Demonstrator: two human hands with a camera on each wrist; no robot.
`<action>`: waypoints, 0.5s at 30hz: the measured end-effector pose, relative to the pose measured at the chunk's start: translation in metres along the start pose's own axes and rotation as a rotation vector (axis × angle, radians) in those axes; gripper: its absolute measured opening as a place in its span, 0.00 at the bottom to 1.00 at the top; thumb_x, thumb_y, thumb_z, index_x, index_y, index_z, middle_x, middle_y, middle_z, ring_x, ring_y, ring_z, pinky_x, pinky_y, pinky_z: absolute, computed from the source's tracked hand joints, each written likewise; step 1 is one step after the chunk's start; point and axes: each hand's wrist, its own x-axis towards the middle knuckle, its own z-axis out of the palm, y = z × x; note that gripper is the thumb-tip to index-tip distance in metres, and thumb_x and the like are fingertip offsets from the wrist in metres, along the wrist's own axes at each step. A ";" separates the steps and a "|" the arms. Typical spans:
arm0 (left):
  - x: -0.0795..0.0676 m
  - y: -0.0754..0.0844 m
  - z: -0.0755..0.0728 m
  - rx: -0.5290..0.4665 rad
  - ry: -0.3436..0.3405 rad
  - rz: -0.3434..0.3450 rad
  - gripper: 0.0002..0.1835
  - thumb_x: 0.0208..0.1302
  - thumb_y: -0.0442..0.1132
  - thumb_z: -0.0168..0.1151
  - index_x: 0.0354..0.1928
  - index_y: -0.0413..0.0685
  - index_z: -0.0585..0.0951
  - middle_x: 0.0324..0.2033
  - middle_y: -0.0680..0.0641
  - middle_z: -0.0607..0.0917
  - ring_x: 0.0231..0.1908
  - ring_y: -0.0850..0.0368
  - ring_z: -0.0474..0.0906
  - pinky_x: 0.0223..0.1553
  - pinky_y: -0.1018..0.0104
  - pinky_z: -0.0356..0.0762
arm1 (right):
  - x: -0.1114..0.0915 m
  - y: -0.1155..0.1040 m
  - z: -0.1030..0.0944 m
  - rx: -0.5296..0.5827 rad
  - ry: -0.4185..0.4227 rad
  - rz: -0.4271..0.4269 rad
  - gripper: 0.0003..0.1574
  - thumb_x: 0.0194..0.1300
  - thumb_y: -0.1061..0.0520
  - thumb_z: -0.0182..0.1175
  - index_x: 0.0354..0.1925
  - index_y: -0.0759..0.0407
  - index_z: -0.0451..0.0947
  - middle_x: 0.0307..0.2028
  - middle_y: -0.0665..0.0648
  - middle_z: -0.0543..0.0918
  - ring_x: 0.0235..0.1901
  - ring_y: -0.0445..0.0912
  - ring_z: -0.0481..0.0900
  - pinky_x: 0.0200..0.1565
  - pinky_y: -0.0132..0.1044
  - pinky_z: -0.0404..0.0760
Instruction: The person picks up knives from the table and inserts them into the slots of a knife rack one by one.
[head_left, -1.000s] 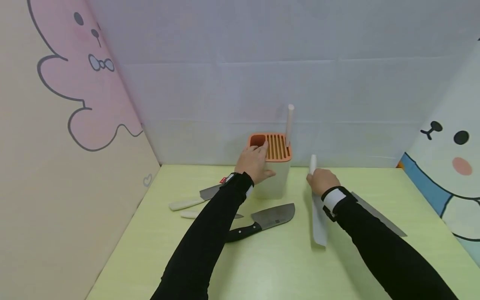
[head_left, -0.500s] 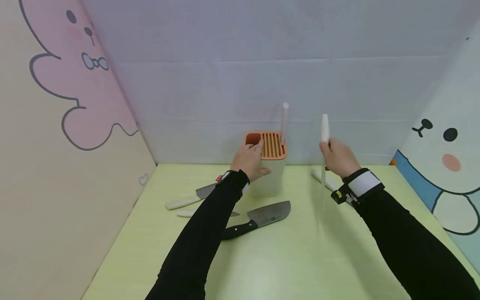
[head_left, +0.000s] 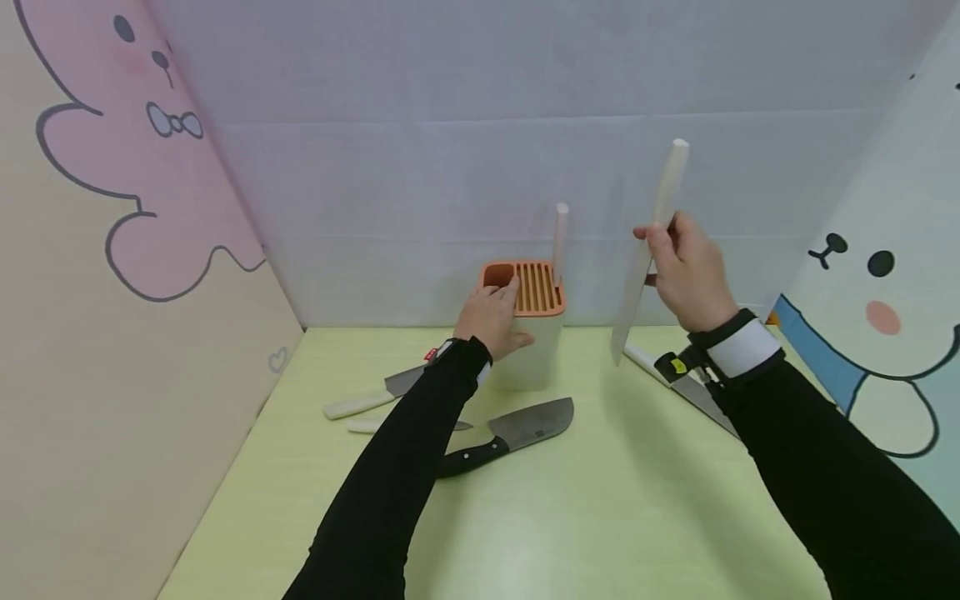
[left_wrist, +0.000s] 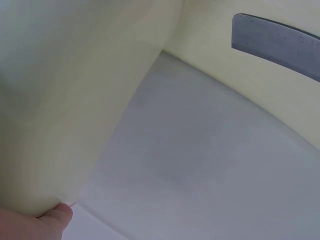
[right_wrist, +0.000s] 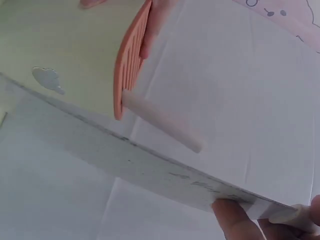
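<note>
A white knife block [head_left: 528, 354] with an orange slotted top [head_left: 525, 287] stands at the back of the green table [head_left: 600, 517]. One white knife handle [head_left: 560, 237] sticks up from its right slot. My left hand [head_left: 498, 315] grips the block's left side near the top; in the left wrist view the block's wall [left_wrist: 75, 100] fills the frame, with my thumb at its base. My right hand [head_left: 675, 258] holds a white knife [head_left: 637, 275] in the air right of the block, handle up, blade tip down. Seen from the right wrist, the blade [right_wrist: 125, 155] lies across the orange top [right_wrist: 130, 60].
A cleaver with a black handle [head_left: 517, 432] lies in front of the block. Left of it lie a white-handled knife [head_left: 360, 404] and a small white knife [head_left: 382, 427]. Another knife [head_left: 675, 379] lies on the table under my right wrist. Panel walls enclose the table.
My right hand has lifted the white knife off the table and raised it, handle up, to the height of the block's top. My left hand stays on the block.
</note>
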 end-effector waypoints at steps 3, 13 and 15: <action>0.000 0.000 0.000 -0.004 -0.001 -0.005 0.54 0.52 0.66 0.64 0.71 0.43 0.53 0.61 0.47 0.73 0.61 0.49 0.64 0.66 0.56 0.59 | 0.002 -0.009 0.000 0.043 0.065 -0.053 0.26 0.74 0.43 0.39 0.52 0.64 0.64 0.54 0.59 0.76 0.51 0.53 0.74 0.40 0.48 0.83; 0.000 -0.001 0.002 -0.004 0.020 0.002 0.53 0.52 0.65 0.65 0.71 0.43 0.53 0.61 0.46 0.74 0.61 0.48 0.65 0.66 0.55 0.59 | 0.012 -0.034 0.005 0.186 0.154 -0.195 0.22 0.73 0.46 0.43 0.51 0.62 0.67 0.51 0.57 0.76 0.50 0.51 0.74 0.37 0.38 0.84; 0.000 -0.001 0.002 -0.003 0.023 0.003 0.54 0.52 0.65 0.65 0.72 0.43 0.53 0.61 0.46 0.73 0.61 0.48 0.64 0.66 0.55 0.59 | 0.015 -0.042 0.007 0.207 0.153 -0.211 0.22 0.73 0.46 0.43 0.51 0.62 0.68 0.51 0.57 0.77 0.49 0.51 0.74 0.37 0.38 0.84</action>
